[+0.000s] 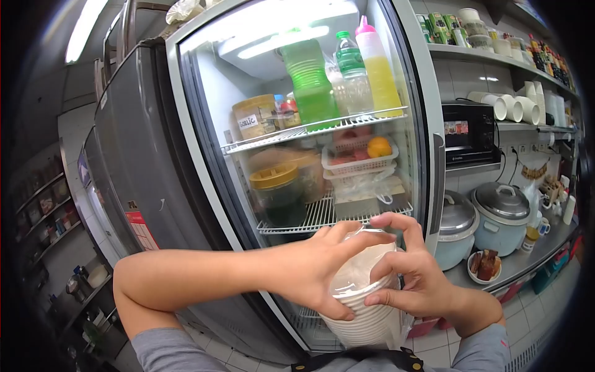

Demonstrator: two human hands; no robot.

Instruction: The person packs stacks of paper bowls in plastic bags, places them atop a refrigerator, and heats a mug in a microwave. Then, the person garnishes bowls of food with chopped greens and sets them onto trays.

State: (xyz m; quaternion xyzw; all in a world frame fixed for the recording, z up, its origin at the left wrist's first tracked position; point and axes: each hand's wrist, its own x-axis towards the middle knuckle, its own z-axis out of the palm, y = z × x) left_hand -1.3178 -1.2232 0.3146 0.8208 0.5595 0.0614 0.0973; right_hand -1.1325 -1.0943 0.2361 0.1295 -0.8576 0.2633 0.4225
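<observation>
A stack of white cups (pixel 359 322) in clear plastic wrap stands close to my body, in front of the glass-door fridge. My left hand (pixel 331 266) curls around the left side of the stack's top, its thumb on the cup rims and its fingers at the wrap. On the right side, my right hand (pixel 412 266) bends over the opening, with its thumb near the rims and its index finger raised at the plastic. The clear wrap (pixel 372 232) stands up between the fingers of both hands.
The fridge (pixel 304 149) holds green bottles, a yellow squeeze bottle (pixel 381 77), tubs and a basket with an orange fruit (pixel 379 147). A grey cabinet (pixel 139 155) is at left. At right are a microwave (pixel 468 133), two rice cookers (pixel 502 214) and shelved cups (pixel 511 107).
</observation>
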